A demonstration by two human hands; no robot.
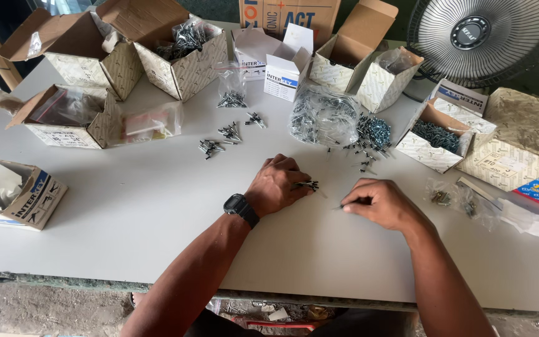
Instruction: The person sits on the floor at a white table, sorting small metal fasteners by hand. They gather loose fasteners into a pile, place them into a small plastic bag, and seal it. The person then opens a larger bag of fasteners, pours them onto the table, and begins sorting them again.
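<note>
Small bundle of dark screws [307, 185] pinched at the fingertips of the left hand [277, 185], knuckles up, wrist with black watch [240, 208] resting on the white counter [126, 212]. Single thin screw [346, 205] nipped in the narrow grip of the right hand [382, 203], just beside. Beyond: loose screw heap [369, 134], clear bag of screws [324, 115], little screw clusters [229, 132]. Further out, open patterned cardboard boxes [185, 68], white-and-blue cartons [284, 78], fan [478, 37] at far right.

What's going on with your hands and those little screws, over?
Left hand closed on a small bunch of screws. Right hand pinching a single screw. Loose screw pile just beyond; nothing between the hands.
</note>
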